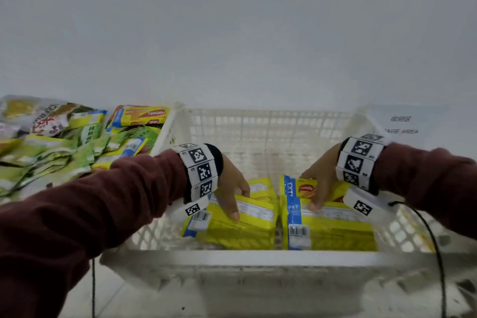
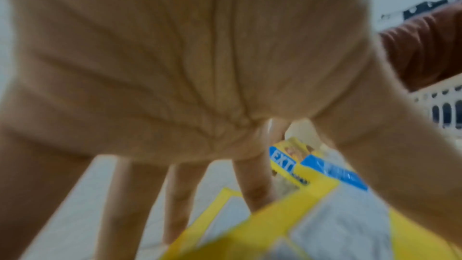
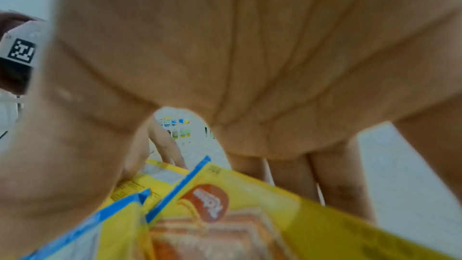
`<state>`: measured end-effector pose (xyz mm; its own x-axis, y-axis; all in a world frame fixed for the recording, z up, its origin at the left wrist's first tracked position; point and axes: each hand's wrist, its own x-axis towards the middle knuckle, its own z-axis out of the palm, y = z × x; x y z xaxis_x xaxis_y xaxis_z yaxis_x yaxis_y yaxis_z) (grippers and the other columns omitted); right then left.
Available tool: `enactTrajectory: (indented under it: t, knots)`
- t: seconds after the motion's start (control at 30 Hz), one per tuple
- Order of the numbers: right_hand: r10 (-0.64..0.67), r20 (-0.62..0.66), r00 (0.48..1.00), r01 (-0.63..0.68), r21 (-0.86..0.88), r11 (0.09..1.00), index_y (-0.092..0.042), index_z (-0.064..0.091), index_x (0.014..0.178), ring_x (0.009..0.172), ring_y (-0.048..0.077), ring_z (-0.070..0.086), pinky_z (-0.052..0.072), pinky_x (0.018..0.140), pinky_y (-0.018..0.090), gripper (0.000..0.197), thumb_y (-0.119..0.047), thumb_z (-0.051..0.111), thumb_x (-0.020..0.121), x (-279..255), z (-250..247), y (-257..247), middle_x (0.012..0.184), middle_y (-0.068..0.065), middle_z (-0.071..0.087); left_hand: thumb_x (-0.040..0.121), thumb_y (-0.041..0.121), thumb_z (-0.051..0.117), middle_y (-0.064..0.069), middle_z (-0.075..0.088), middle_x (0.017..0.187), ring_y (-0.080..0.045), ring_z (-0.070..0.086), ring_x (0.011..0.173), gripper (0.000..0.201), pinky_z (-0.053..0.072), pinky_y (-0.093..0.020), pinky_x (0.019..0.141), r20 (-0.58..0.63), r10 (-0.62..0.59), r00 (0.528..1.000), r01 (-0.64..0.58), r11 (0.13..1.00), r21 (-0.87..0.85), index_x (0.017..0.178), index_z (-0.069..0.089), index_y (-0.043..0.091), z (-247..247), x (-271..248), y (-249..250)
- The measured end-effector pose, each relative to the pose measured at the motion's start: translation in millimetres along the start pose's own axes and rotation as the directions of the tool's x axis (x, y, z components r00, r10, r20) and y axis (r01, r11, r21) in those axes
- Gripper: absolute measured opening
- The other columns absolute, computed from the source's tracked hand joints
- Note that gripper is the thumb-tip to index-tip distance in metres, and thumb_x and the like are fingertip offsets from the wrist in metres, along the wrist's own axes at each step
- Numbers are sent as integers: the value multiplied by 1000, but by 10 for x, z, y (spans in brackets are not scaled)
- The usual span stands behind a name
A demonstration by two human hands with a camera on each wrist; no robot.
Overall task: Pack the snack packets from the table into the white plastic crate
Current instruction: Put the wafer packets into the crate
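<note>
Both my hands are down inside the white plastic crate (image 1: 245,257). My left hand (image 1: 238,201) grips the left stack of yellow packets (image 1: 240,224), thumb on the near face and fingers over the far edge. In the left wrist view its fingers (image 2: 255,181) stand straight behind a yellow and blue packet (image 2: 337,224). My right hand (image 1: 313,191) pinches the upright yellow packet with a blue stripe (image 1: 333,230) on the right. The right wrist view shows the thumb (image 3: 75,165) in front of that packet (image 3: 275,215) and the fingers behind it.
A loose pile of green and yellow snack packets (image 1: 56,147) lies on the table left of the crate, with a yellow biscuit packet (image 1: 140,115) at its far edge. A printed paper sheet (image 1: 402,124) lies at the back right. A black cable (image 1: 436,245) hangs over the crate's right side.
</note>
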<state>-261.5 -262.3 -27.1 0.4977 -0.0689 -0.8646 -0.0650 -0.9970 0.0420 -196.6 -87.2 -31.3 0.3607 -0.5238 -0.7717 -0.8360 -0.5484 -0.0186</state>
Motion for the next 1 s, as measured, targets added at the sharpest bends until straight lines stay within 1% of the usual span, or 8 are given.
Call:
enactTrajectory:
  t: [0.13, 0.27, 0.4, 0.5, 0.67, 0.77, 0.9, 1.0]
  knots:
    - [29, -161, 987, -29, 0, 1000, -18, 23, 145, 101, 18, 53, 40, 51, 8, 63, -43, 47, 92, 16, -54, 86, 143, 6, 41, 93, 42, 46, 2, 9, 157, -18, 11, 144, 56, 14, -33, 114, 89, 5, 996, 0, 999, -50, 144, 30, 27, -63, -135, -8]
    - [22, -206, 978, -12, 48, 999, -17, 26, 144, 60, 5, 43, 31, 31, 3, 54, -21, 48, 95, 53, -128, 114, 93, -6, 51, 97, 35, 43, -1, 30, 150, -17, 29, 138, 47, 23, -28, 109, -102, -22, 995, 10, 993, -115, 142, 36, 22, -98, -125, -75]
    - [13, -192, 981, -5, 40, 999, -16, 34, 140, 60, 4, 45, 36, 34, 5, 58, -18, 60, 89, 156, -129, 76, 83, -8, 50, 90, 42, 53, -6, 38, 145, -22, 39, 131, 63, 32, -32, 105, -226, -118, 967, 97, 990, -101, 142, 33, 11, -63, 83, -26]
    - [0, -229, 973, -2, -9, 1000, -15, 42, 134, 60, 3, 43, 39, 48, 12, 56, -20, 67, 83, 237, -98, 35, 86, -8, 48, 88, 36, 60, -9, 50, 128, -23, 51, 111, 63, 44, -26, 80, -190, -98, 977, 85, 994, -75, 137, 39, 4, -8, 185, 53]
    - [-18, -299, 954, -13, -100, 995, -18, 47, 128, 58, -1, 36, 32, 53, 14, 53, -24, 69, 81, 241, -81, 26, 75, -14, 39, 81, 38, 68, -7, 50, 103, -16, 46, 80, 45, 39, -24, 63, -225, -92, 970, 67, 991, -114, 104, 48, 6, -70, 156, -50]
    - [-24, -300, 953, -12, -117, 993, -24, 49, 110, 60, 0, 36, 33, 56, 16, 39, -26, 72, 78, 239, -102, 57, 73, -15, 37, 81, 31, 69, -2, 40, 89, -16, 39, 75, 37, 32, -25, 62, -387, -110, 915, 58, 988, -143, 106, 49, 13, -171, 58, -116]
    - [-15, -306, 952, -14, -93, 996, -22, 44, 98, 58, 4, 38, 34, 56, 19, 38, -28, 74, 76, 178, -151, 103, 70, -13, 40, 86, 16, 60, -14, 51, 112, -20, 40, 83, 31, 33, -29, 71, -611, -150, 777, 67, 985, -158, 112, 50, 2, -243, 16, -195]
    - [-48, -341, 939, 30, -58, 998, -20, 44, 95, 50, 3, 38, 32, 51, 17, 34, -23, 73, 78, 102, -207, 157, 63, -9, 41, 87, 15, 60, -11, 41, 126, -27, 46, 106, 35, 37, -32, 77, -553, -149, 820, 158, 987, -32, 118, 48, 6, -168, 68, -194]
